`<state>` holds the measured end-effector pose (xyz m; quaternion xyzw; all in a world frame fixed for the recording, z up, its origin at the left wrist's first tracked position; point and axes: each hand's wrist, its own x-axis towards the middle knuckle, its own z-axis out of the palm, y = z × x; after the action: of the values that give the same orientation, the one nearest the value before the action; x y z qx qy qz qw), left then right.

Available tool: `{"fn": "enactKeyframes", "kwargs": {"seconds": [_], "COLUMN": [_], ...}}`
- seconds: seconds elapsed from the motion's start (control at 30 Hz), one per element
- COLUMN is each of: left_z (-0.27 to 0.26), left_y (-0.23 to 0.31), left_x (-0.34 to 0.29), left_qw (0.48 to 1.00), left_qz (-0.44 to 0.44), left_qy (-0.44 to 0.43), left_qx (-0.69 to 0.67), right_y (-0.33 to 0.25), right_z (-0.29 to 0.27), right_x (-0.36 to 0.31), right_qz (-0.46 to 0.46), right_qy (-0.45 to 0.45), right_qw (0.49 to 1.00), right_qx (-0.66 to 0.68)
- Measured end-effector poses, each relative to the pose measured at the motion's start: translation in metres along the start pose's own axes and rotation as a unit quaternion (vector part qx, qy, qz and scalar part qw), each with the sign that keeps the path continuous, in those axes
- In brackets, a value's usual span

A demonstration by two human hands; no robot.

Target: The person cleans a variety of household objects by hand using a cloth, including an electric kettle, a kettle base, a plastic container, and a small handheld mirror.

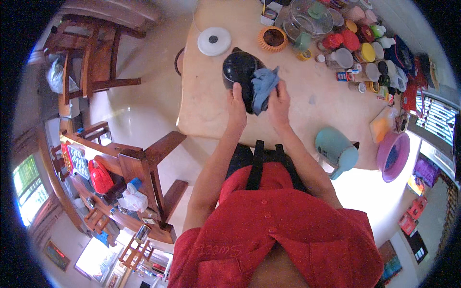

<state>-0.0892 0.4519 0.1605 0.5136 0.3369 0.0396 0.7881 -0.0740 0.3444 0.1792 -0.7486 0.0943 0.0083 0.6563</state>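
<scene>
Over the near part of the table [206, 105] I hold a glossy black rounded vessel [238, 67], tilted on its side; its exact kind I cannot make out. My left hand [236, 108] grips its near left side, thumb up along the surface. In my right hand [278, 105] is a crumpled blue cloth [264, 86], pressed against the vessel's right side. The fingers of both hands are partly hidden behind what they hold. A white round lid [221, 47] with a black knob lies beyond the vessel, to the left.
An orange ribbed bowl [272, 39] stands beyond the cloth. Many jars and a large clear bowl [307, 19] crowd the far right. A teal jug [331, 144] sits at the near right edge, close to a purple basin [394, 156]. Wooden chairs [144, 163] stand left.
</scene>
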Motion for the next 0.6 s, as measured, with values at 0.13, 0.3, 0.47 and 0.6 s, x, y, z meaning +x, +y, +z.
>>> {"fn": "enactKeyframes", "kwargs": {"seconds": [0.13,0.3,0.47,0.6], "left_z": [-0.013,-0.072,-0.055,-0.047], "left_y": [-0.014,-0.078,-0.053,-0.014], "left_x": [-0.019,-0.013,-0.015,-0.022], "left_qw": [0.976,0.929,0.936,0.952], "left_qz": [-0.012,0.129,0.079,0.102], "left_qy": [-0.058,-0.126,-0.114,-0.160], "left_qx": [0.210,0.323,0.323,0.240], "right_y": [-0.022,-0.037,-0.029,-0.039], "right_z": [-0.011,0.018,0.049,0.079], "right_x": [0.016,0.020,0.039,0.048], "right_qz": [-0.135,-0.399,-0.411,-0.349], "right_qy": [0.006,-0.204,-0.255,-0.277], "right_qw": [0.991,0.847,0.765,0.749], "right_qx": [0.025,-0.286,-0.426,-0.491]}}
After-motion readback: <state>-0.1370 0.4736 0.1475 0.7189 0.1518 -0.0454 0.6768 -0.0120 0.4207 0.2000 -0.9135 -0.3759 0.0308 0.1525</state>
